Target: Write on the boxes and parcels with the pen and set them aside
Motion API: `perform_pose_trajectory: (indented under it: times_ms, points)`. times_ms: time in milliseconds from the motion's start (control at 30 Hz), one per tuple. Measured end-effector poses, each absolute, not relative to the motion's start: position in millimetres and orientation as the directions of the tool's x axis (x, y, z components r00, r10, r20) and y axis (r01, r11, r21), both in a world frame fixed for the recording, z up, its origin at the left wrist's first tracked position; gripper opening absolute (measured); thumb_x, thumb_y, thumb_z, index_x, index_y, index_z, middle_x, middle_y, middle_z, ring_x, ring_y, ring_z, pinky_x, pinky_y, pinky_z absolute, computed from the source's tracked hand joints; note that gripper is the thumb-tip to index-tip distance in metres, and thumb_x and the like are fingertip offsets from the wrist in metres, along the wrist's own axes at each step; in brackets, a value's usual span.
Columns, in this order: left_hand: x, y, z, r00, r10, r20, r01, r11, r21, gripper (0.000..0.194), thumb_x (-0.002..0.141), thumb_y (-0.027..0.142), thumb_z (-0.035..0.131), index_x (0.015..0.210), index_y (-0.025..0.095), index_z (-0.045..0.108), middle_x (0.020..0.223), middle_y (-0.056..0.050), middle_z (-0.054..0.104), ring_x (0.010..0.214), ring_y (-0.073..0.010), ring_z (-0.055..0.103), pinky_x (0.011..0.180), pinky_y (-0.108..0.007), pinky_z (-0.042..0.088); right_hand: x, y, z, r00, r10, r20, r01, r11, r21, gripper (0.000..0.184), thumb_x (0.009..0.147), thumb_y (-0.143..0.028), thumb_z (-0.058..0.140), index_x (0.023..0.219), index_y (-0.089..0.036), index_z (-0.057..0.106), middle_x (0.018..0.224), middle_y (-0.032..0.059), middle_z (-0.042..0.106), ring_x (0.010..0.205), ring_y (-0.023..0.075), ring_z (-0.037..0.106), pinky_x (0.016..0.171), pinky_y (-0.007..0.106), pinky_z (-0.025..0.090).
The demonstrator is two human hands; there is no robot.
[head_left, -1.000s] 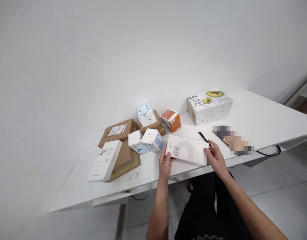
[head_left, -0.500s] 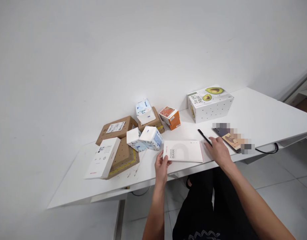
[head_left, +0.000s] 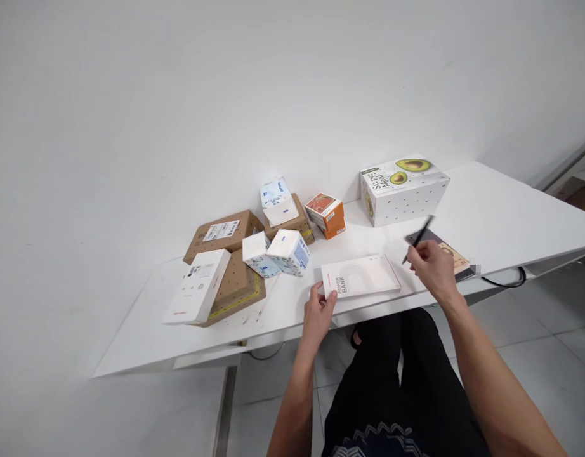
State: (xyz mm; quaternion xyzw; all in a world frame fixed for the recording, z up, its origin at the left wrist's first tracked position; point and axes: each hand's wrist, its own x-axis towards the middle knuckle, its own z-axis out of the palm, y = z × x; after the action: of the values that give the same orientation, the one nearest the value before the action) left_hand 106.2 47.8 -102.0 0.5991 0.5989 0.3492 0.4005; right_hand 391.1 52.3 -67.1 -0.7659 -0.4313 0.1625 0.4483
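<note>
My left hand (head_left: 320, 311) grips the near left corner of a white power bank box (head_left: 361, 277), thumb on top. The box lies flat along the front of the white table (head_left: 283, 314). Above the table, just right of the box, my right hand (head_left: 433, 266) pinches a black pen (head_left: 420, 236), which is tilted with its upper end away from me. Partly hidden under that hand lies a dark phone or booklet (head_left: 459, 261) with a tan picture on it; I cannot tell which it is.
A white avocado-print carton (head_left: 407, 197) and an orange box (head_left: 327, 216) stand against the wall. Brown cardboard boxes (head_left: 226, 231), tissue packs (head_left: 289, 251) and a long white box (head_left: 197, 287) cluster on the left. A black cable (head_left: 506, 282) hangs at the front edge.
My right hand has picked the black pen up off the table and tilted it upright. The power bank box has slid slightly right with my left hand.
</note>
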Motion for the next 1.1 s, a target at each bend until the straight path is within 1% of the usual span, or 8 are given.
perform_pose_trajectory:
  times_ms: [33,100,200,300,467,633,867,1100]
  points:
    - [106.7,47.5,-101.0,0.054,0.998,-0.034,0.461,0.005,0.888,0.051,0.079,0.054,0.063,0.118,0.021,0.059,0.067,-0.001,0.062,0.063,-0.0178,0.056,0.062,-0.028,0.041,390.1,49.0,-63.9,0.602,0.787,0.138,0.372,-0.123,-0.920,0.017,0.080,-0.036,0.055,0.080,-0.019,0.055,0.061,0.0022,0.064,0.050,0.0163,0.059,0.051,0.030,0.047]
    - [107.6,48.5,-100.7,0.062,0.998,0.015,0.474,-0.043,0.879,0.045,0.078,0.052,0.065,0.112,0.023,0.063,0.062,0.000,0.060,0.061,-0.0189,0.054,0.062,-0.029,0.039,385.9,45.1,-60.6,0.609,0.787,0.100,0.110,0.041,-0.993,0.015,0.076,-0.034,0.057,0.074,-0.021,0.050,0.057,0.0000,0.061,0.045,0.0144,0.056,0.043,0.027,0.046]
    - [109.7,54.1,-103.7,0.011,0.998,0.063,0.482,-0.060,0.874,0.037,0.079,0.050,0.064,0.104,0.024,0.066,0.059,0.001,0.057,0.058,-0.0182,0.052,0.064,-0.029,0.038,376.2,45.2,-63.5,0.578,0.815,0.054,-0.135,0.161,-0.978,0.013,0.072,-0.028,0.057,0.071,-0.022,0.046,0.051,-0.0036,0.056,0.042,0.0128,0.054,0.039,0.024,0.042]
    - [113.7,62.8,-108.1,-0.039,0.992,0.123,0.444,-0.093,0.891,0.032,0.080,0.047,0.062,0.102,0.023,0.067,0.061,0.001,0.057,0.059,-0.0174,0.051,0.065,-0.029,0.037,364.0,49.8,-70.4,0.535,0.844,0.045,-0.245,0.207,-0.947,0.007,0.073,-0.027,0.055,0.077,-0.022,0.050,0.053,-0.0040,0.058,0.042,0.0116,0.053,0.039,0.023,0.040]
    - [127.0,79.3,-111.7,-0.122,0.957,0.262,0.310,-0.214,0.926,0.025,0.078,0.040,0.064,0.095,0.022,0.069,0.072,-0.002,0.059,0.063,-0.0156,0.049,0.066,-0.028,0.039,341.6,65.8,-75.4,0.433,0.900,0.039,-0.262,0.168,-0.950,0.018,0.077,-0.035,0.054,0.085,-0.019,0.059,0.065,0.0015,0.065,0.051,0.0128,0.057,0.046,0.026,0.044]
    - [141.2,95.0,-111.5,-0.141,0.941,0.307,0.294,-0.256,0.921,0.021,0.079,0.034,0.062,0.095,0.022,0.070,0.080,-0.004,0.059,0.065,-0.0148,0.048,0.067,-0.027,0.041,329.9,84.0,-83.4,0.428,0.903,0.033,-0.238,0.148,-0.960,0.018,0.077,-0.038,0.057,0.082,-0.021,0.054,0.061,-0.0022,0.060,0.050,0.0113,0.054,0.046,0.024,0.042]
    - [143.8,108.3,-121.8,-0.095,0.947,0.307,0.255,-0.275,0.927,0.015,0.077,0.021,0.060,0.084,0.024,0.073,0.093,-0.007,0.064,0.082,-0.0199,0.058,0.067,-0.029,0.043,327.3,87.3,-93.5,0.419,0.907,0.038,-0.084,0.081,-0.993,0.020,0.074,-0.038,0.063,0.079,-0.023,0.050,0.054,-0.0058,0.055,0.046,0.0098,0.049,0.046,0.023,0.040]
    - [143.5,109.3,-124.2,-0.073,0.953,0.295,0.257,-0.268,0.929,0.021,0.077,0.015,0.057,0.086,0.023,0.074,0.093,-0.006,0.061,0.071,-0.0146,0.056,0.057,-0.025,0.040,320.2,89.7,-98.8,0.337,0.941,0.032,0.106,-0.004,-0.994,0.026,0.079,-0.048,0.057,0.078,-0.023,0.053,0.060,-0.0010,0.061,0.053,0.0148,0.056,0.050,0.025,0.044]
